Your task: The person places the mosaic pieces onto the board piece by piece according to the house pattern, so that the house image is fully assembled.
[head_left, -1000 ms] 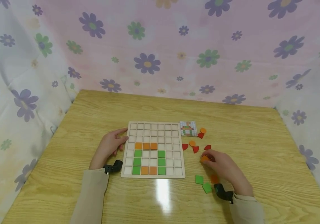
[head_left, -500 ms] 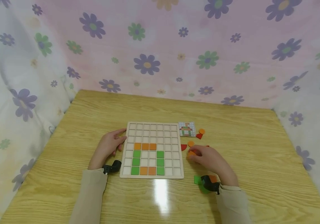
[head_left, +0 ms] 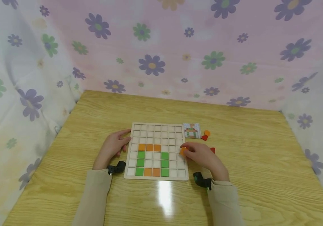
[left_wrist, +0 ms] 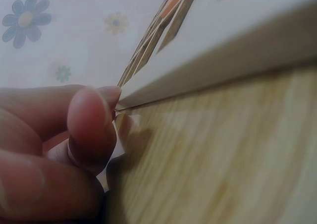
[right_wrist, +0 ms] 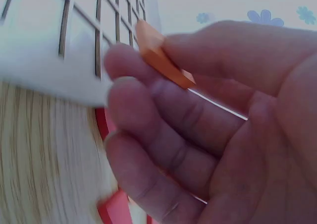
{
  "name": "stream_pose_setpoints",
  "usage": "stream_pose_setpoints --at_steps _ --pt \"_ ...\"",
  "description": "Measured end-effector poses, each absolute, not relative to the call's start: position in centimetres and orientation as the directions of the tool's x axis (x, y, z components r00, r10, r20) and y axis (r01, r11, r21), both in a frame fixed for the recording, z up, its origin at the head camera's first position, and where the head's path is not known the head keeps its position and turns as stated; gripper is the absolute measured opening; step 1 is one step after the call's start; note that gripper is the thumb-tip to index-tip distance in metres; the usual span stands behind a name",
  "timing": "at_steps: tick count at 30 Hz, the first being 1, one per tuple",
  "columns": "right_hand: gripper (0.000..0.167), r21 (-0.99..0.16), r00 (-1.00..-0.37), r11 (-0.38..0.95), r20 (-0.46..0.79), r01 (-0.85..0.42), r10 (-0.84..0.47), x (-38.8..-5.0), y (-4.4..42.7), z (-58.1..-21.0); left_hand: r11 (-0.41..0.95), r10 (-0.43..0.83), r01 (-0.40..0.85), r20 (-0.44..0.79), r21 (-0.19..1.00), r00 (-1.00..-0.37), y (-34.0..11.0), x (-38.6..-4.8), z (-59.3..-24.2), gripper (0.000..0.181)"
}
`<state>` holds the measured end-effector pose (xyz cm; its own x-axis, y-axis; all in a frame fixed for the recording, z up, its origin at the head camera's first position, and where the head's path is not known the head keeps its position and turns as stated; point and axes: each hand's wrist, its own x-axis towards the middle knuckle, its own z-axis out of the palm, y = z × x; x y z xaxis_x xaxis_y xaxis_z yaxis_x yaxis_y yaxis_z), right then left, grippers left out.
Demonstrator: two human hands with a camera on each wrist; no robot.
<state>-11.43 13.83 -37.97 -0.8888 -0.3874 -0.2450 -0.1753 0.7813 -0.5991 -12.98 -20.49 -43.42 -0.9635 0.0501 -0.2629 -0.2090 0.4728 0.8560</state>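
Observation:
A wooden grid board (head_left: 157, 179) lies on the table, with green square tiles (head_left: 165, 164) and orange square tiles (head_left: 149, 147) in some of its cells. The left hand (head_left: 112, 147) rests beside the board's left edge; in the left wrist view its fingertips touch the board's side. Between thumb and fingers, the right hand (head_left: 204, 155) pinches an orange tile (right_wrist: 161, 58), held over the board's right edge. In the right wrist view this tile is tilted, its edge facing the camera.
A printed pattern card (head_left: 192, 130) lies at the board's upper right corner. Near it are an orange disc (head_left: 207, 133) and a red piece (head_left: 205, 137). Another red piece (head_left: 212, 150) shows behind the right hand. The right forearm mostly covers the loose tiles by the near right.
The right hand has carried the orange tile leftward from the loose pieces to the board's right edge. The left hand has stayed at the board's left side.

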Motion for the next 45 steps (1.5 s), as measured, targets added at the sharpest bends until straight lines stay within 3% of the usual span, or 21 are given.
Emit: stream_pose_setpoints --at_steps 3,11,18,27,45 --pt "0.024 -0.622 -0.890 0.770 -0.260 -0.141 -0.373 -11.9 13.0 -38.3 0.472 0.054 -0.205 -0.260 0.858 -0.964 -20.4 -13.0 -43.4 0.042" --pt "0.024 -0.626 -0.894 0.755 -0.203 -0.195 -0.399 -12.9 11.1 -39.2 0.489 0.054 -0.202 -0.261 0.848 -0.964 -20.5 -13.1 -43.4 0.042" --pt "0.028 -0.678 -0.916 0.728 -0.225 -0.097 -0.331 -13.2 10.0 -39.8 0.463 0.050 -0.213 -0.265 0.860 -0.963 -20.4 -12.9 -43.5 0.042" --pt "0.024 -0.705 -0.938 0.700 -0.156 -0.113 -0.309 -13.3 9.0 -40.7 0.476 0.062 -0.198 -0.258 0.857 -0.964 -20.5 -12.9 -43.6 0.042" --pt "0.013 -0.654 -0.946 0.737 -0.100 -0.170 -0.307 -13.3 7.8 -41.3 0.493 0.056 -0.187 -0.245 0.850 -0.968 -20.5 -13.1 -43.6 0.041"
